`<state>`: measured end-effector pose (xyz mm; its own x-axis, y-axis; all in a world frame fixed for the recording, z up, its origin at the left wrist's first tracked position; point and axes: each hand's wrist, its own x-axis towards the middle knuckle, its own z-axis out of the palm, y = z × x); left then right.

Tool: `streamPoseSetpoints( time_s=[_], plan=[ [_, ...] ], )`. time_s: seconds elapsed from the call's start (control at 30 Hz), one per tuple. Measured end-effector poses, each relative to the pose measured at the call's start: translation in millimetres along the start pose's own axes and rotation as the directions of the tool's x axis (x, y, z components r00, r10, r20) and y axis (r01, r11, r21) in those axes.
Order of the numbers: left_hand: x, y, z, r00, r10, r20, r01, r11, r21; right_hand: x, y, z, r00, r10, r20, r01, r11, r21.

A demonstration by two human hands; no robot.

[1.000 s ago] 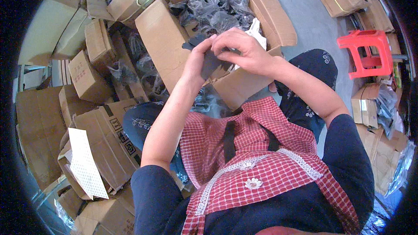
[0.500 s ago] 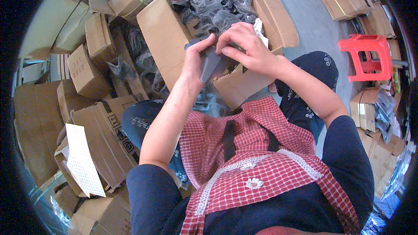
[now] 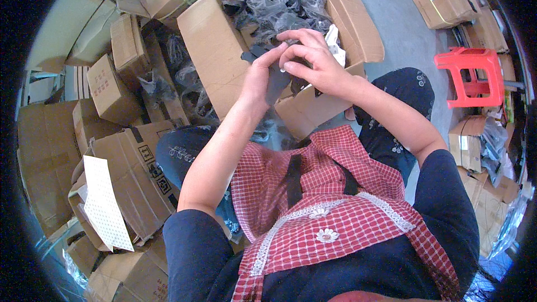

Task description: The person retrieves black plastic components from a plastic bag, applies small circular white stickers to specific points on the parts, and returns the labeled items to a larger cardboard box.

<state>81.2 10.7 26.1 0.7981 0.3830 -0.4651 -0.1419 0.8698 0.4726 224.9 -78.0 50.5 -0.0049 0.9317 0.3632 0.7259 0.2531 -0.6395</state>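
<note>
Both hands meet above the near edge of an open cardboard box [image 3: 202,50]. My left hand [image 3: 257,81] is closed around a flat, dark grey piece [image 3: 276,85], whose kind I cannot make out; its far end sticks out past my thumb. My right hand [image 3: 318,62] bends over the piece from the right, thumb and forefinger drawn together at it. A tiny white spot shows at those fingertips, and what they pinch is mostly hidden. Behind the hands, dark items in clear plastic bags [image 3: 285,5] fill the box.
White crumpled material [image 3: 334,45] lies inside the box's right side. Stacked cartons [image 3: 114,92] crowd the left, one bearing a white printed sheet [image 3: 105,204]. A red plastic stool [image 3: 475,78] stands at the right, near more cartons [image 3: 442,0].
My left hand has shifted slightly right and turned, so less of the dark grey piece shows. My right hand's fingers have moved a little over it.
</note>
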Motion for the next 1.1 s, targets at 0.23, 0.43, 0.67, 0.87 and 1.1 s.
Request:
streamPoseSetpoints(
  time_s=[0.23, 0.43, 0.67, 0.87, 1.1],
  plan=[
    [0, 0, 1, 0.998, 0.035, -0.056, -0.036, 0.999, -0.017, 3, -6, -10, 0.978, -0.207, -0.024, 0.191, 0.938, -0.288],
    [-2, 3, 4, 0.998, 0.043, -0.045, -0.043, 0.999, 0.004, 4, -18, -21, 0.969, -0.229, 0.096, 0.247, 0.934, -0.259],
    [-1, 0, -4, 0.997, 0.045, -0.068, -0.043, 0.999, 0.024, 7, -11, -28, 0.964, -0.243, 0.112, 0.265, 0.922, -0.284],
    [-10, 11, 17, 0.978, 0.027, -0.209, 0.001, 0.991, 0.132, 11, 36, -61, 0.993, 0.103, 0.049, -0.102, 0.995, -0.022],
    [-7, 16, 5, 0.964, 0.016, -0.267, 0.042, 0.977, 0.207, 3, 40, -61, 0.956, 0.254, 0.144, -0.254, 0.967, -0.02]
  ],
)
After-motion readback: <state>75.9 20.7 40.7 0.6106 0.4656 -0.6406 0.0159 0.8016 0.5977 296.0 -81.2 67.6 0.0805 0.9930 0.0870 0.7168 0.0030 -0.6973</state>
